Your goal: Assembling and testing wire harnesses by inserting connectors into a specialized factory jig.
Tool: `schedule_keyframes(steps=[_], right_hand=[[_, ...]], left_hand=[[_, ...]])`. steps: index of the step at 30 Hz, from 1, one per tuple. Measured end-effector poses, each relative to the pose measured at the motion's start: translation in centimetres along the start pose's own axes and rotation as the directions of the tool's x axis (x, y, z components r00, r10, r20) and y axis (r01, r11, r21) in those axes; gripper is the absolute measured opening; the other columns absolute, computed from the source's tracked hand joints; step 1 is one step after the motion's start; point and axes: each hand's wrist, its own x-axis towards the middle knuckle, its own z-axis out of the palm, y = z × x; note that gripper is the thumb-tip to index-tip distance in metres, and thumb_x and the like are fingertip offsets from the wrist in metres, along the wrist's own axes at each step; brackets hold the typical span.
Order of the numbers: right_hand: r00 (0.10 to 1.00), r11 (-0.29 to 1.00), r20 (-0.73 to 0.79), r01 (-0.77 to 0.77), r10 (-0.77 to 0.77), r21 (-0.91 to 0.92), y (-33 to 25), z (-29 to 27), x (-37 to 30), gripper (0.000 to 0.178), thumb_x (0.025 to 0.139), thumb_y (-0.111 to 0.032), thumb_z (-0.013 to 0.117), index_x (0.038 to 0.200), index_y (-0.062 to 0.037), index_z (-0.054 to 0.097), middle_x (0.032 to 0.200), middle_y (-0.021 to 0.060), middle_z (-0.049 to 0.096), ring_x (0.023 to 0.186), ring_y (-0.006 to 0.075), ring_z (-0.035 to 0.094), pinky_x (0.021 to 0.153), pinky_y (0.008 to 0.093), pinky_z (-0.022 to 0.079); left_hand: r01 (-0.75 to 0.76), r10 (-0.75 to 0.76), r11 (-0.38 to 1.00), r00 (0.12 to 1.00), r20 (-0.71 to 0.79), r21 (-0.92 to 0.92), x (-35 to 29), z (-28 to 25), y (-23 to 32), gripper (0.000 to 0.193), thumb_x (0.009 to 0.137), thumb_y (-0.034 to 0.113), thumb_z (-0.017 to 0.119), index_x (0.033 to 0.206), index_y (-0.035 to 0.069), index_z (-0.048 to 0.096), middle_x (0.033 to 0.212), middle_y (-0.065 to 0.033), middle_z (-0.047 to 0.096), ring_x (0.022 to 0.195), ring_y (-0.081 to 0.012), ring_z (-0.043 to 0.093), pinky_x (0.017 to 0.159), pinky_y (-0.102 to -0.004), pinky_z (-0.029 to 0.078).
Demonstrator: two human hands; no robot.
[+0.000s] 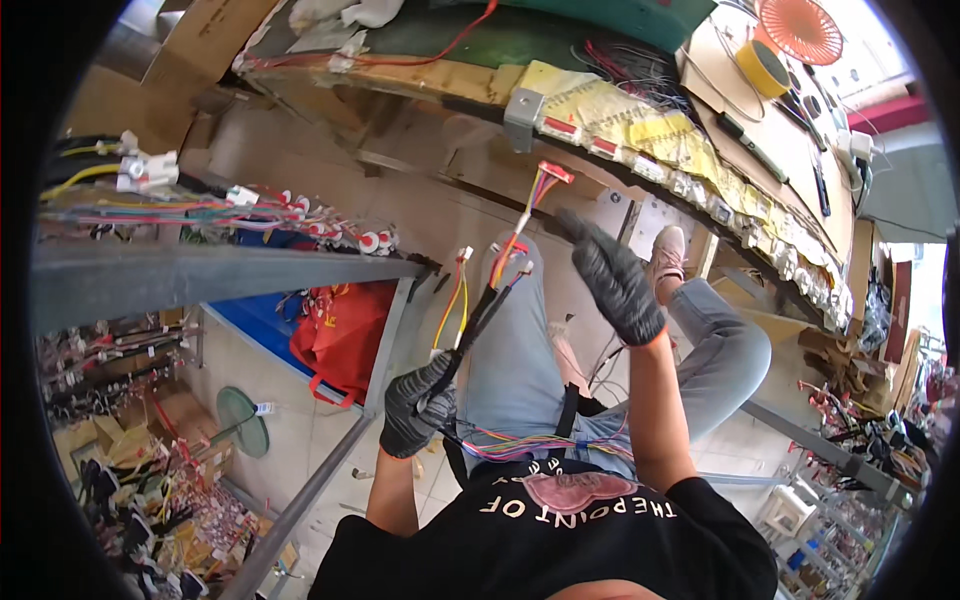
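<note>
My left hand (418, 405), in a dark grey knitted glove, is closed around a wire harness with a black sleeve (474, 335). From the sleeve's upper end, coloured wires run to a red connector (556, 173) near the bench edge. A yellow and white wire branch with a small white connector (465, 254) stands beside it. More coloured wires (540, 445) lie across my lap. My right hand (612, 280), gloved alike, is right of the harness and apart from it. Its fingers stretch toward the upper left, tips smeared by motion, with nothing visible in them.
Ahead runs a workbench edge with yellow tape (640, 125), several small connectors and a metal bracket (522, 118). A grey metal rail (230, 285) and hanging harnesses (250, 210) are at left, above a red bag (343, 335). On the bench stand an orange basket (800, 30) and a tape roll (762, 68).
</note>
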Motion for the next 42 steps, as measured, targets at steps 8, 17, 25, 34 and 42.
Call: schedule_keyframes(steps=[8, 17, 25, 34, 42], right_hand=[[0.930, 0.878, -0.298, -0.053, 0.217, 0.476, -1.3, 3.6, 6.1, 0.025, 0.090, -0.018, 0.048, 0.095, 0.0011, 0.064, 0.085, 0.0062, 0.066, 0.078, 0.0093, 0.058, 0.076, 0.0257, 0.045], [0.933, 0.898, -0.318, -0.012, 0.168, 0.439, 1.6, 3.8, 8.3, 0.028, 0.091, -0.019, 0.045, 0.097, 0.0035, 0.060, 0.089, 0.0105, 0.064, 0.082, 0.0153, 0.060, 0.079, 0.0286, 0.045], [0.878, 0.946, -0.439, -0.046, 0.192, 0.321, 2.1, 3.9, 9.0, 0.024, 0.090, -0.018, 0.048, 0.096, 0.0020, 0.061, 0.088, 0.0078, 0.064, 0.081, 0.0139, 0.059, 0.076, 0.0273, 0.045], [0.930, 0.983, 0.345, 0.075, -0.129, 0.167, 8.3, -3.2, -0.9, 0.048, 0.088, -0.030, 0.050, 0.125, -0.0009, 0.043, 0.121, 0.0135, 0.050, 0.111, 0.0219, 0.048, 0.096, 0.0331, 0.035], [0.962, 0.811, -0.197, -0.039, 0.188, 0.583, 1.1, -0.4, 0.6, 0.038, 0.080, -0.022, 0.057, 0.110, 0.0019, 0.053, 0.105, 0.0122, 0.059, 0.099, 0.0202, 0.055, 0.092, 0.0333, 0.038]], left_hand=[[-0.033, 0.022, 0.973, 0.998, 0.050, 0.228, 3.2, 1.2, 0.0, 0.040, 0.082, -0.003, 0.049, 0.120, 0.008, 0.052, 0.070, 0.0026, 0.050, 0.060, -0.0046, 0.047, 0.050, -0.0187, 0.038], [0.074, -0.077, 0.973, 0.997, 0.007, 0.218, 5.2, 1.3, -1.1, 0.040, 0.081, -0.001, 0.049, 0.120, 0.006, 0.051, 0.077, -0.0018, 0.056, 0.069, -0.0095, 0.055, 0.057, -0.0219, 0.044], [0.270, -0.276, 0.960, 0.959, -0.068, -0.077, 6.8, 2.1, -2.1, 0.031, 0.082, 0.001, 0.049, 0.112, 0.001, 0.055, 0.076, -0.0010, 0.058, 0.065, -0.0079, 0.052, 0.059, -0.0212, 0.043], [0.366, -0.271, 0.794, 0.928, 0.256, -0.486, 7.4, 3.3, -3.1, 0.030, 0.085, 0.014, 0.056, 0.108, -0.004, 0.054, 0.070, -0.0005, 0.050, 0.056, -0.0067, 0.043, 0.050, -0.0206, 0.035], [0.394, -0.185, 0.632, 0.913, 0.364, -0.667, 8.7, 6.0, -5.3, 0.032, 0.086, 0.030, 0.054, 0.104, 0.004, 0.055, 0.058, 0.0020, 0.037, 0.050, -0.0109, 0.035, 0.047, -0.0244, 0.029]])
